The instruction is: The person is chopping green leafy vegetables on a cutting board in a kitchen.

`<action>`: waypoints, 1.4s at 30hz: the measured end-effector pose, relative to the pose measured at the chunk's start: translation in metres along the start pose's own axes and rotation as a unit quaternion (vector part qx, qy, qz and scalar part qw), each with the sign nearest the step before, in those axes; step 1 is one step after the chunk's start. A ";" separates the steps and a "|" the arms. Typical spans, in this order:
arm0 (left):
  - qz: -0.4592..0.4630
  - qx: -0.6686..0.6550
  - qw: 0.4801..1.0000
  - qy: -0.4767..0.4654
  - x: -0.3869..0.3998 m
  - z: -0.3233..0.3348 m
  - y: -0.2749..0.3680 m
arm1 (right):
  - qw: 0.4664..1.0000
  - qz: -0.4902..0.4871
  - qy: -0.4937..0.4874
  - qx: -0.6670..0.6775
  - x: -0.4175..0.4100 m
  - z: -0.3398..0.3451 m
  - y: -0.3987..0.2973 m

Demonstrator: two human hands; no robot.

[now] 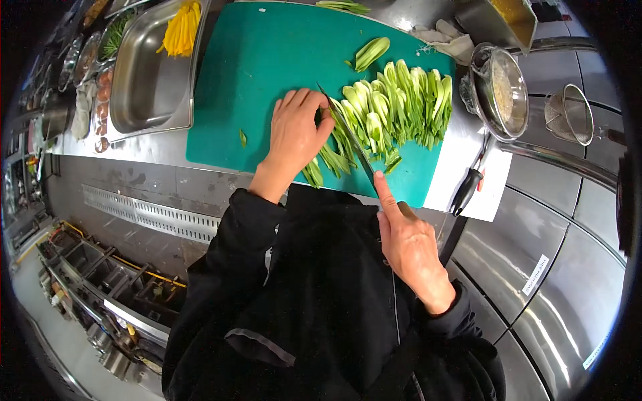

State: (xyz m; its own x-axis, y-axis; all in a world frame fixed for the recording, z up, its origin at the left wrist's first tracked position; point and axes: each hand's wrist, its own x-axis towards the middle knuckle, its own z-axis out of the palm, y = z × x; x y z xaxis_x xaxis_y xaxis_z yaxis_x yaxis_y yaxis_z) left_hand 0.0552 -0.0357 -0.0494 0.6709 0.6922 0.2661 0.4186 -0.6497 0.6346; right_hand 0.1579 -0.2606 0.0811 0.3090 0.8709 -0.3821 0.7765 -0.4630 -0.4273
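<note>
On a green cutting board (241, 75), my right hand (409, 240) grips a kitchen knife (353, 138), its index finger laid along the blade's spine. The blade points away from me, just right of my left hand (299, 128). That hand has curled fingers over the left end of the leafy greens; stalks show beneath and below it, but its grip is partly hidden. Right of the blade lies a row of cut leafy greens with pale stems, resembling bok choy (401, 100). One separate piece (372, 53) lies behind the row, and a small leaf (243, 138) lies at the left.
A steel pan (150, 95) with yellow strips (181, 30) stands left of the board. To the right are a bowl of pale food (501, 92), a wire strainer (569, 114) and a black-handled utensil (467, 190). A crumpled cloth (446, 42) lies behind the board.
</note>
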 end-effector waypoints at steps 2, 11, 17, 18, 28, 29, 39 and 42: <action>-0.001 -0.015 1.000 0.000 0.001 0.001 0.000 | 1.000 -0.008 0.012 0.001 0.000 0.001 0.000; -0.050 -0.029 0.997 -0.050 -0.003 0.004 0.003 | 0.986 -0.038 0.123 0.105 0.051 0.067 0.024; -0.161 -0.101 0.970 0.155 -0.044 0.025 0.026 | 0.974 -0.003 0.123 0.189 0.040 0.027 0.022; -0.152 -0.105 0.969 0.166 -0.035 0.031 0.032 | 0.971 0.010 0.116 0.211 0.036 0.017 0.021; -0.066 -0.005 0.990 0.127 0.145 0.000 -0.037 | 0.974 0.067 0.119 0.180 -0.010 0.003 0.032; -0.033 0.090 0.986 0.138 0.171 -0.010 -0.072 | 0.983 0.023 0.103 0.151 -0.014 0.005 0.028; 0.096 0.423 0.901 0.003 0.231 -0.065 -0.197 | 0.988 -0.056 -0.065 0.125 -0.003 0.034 0.020; 0.058 0.214 0.965 0.139 0.210 -0.078 -0.136 | 0.987 0.055 -0.042 0.144 0.002 0.031 0.027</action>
State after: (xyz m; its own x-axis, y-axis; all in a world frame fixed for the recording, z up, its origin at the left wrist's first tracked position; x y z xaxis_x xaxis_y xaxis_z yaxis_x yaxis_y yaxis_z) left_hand 0.0915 0.2230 -0.0234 0.5631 0.6255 0.5401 0.6052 -0.7571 0.2458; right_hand 0.1631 -0.2763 0.0434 0.3266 0.8022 -0.4998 0.5492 -0.5914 -0.5904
